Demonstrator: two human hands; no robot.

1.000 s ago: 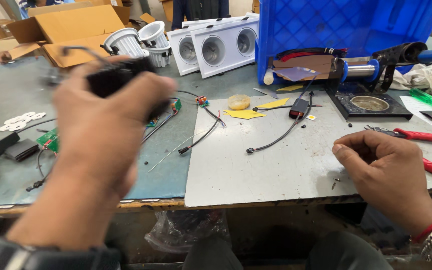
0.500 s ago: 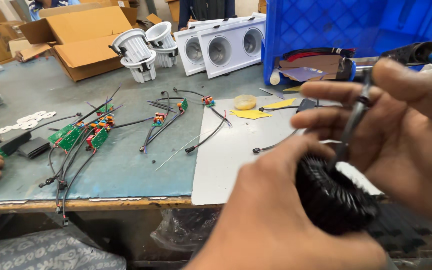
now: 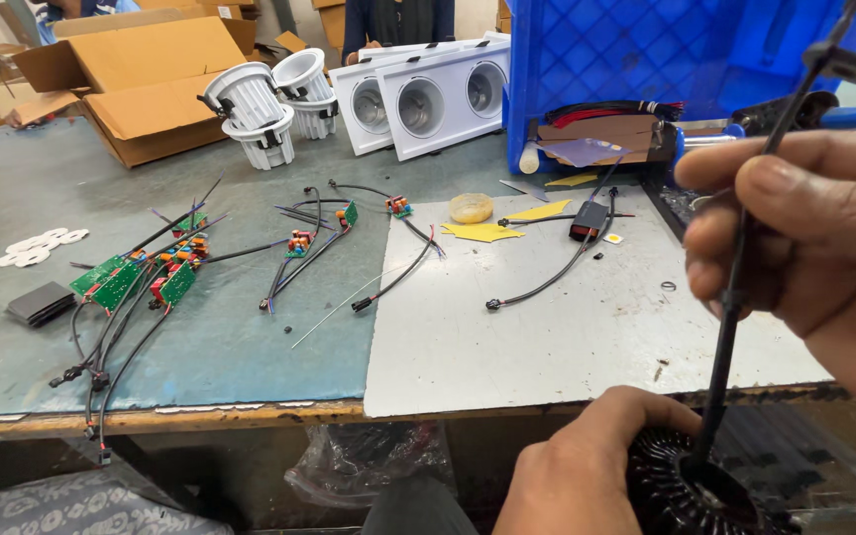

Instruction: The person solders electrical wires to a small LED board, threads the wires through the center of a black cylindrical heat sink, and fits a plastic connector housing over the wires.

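— So, what do the hands have hold of?

— The left hand, low at the front edge of the workbench, is curled around a black finned heat sink, round and ribbed. The right hand is closed on a thin black cable, pinched between thumb and fingers; the cable runs straight down into the middle of the heat sink.

— And on the bench?

— A white sheet lies on the right part of it, with a loose black lead and yellow scraps on it. To the left lie green circuit boards with wires, well apart from the hands. Further back stand white lamp housings, two white square downlight frames, an open cardboard box and a blue plastic crate.

— Anyone else?

— A person in dark clothing stands behind the frames.
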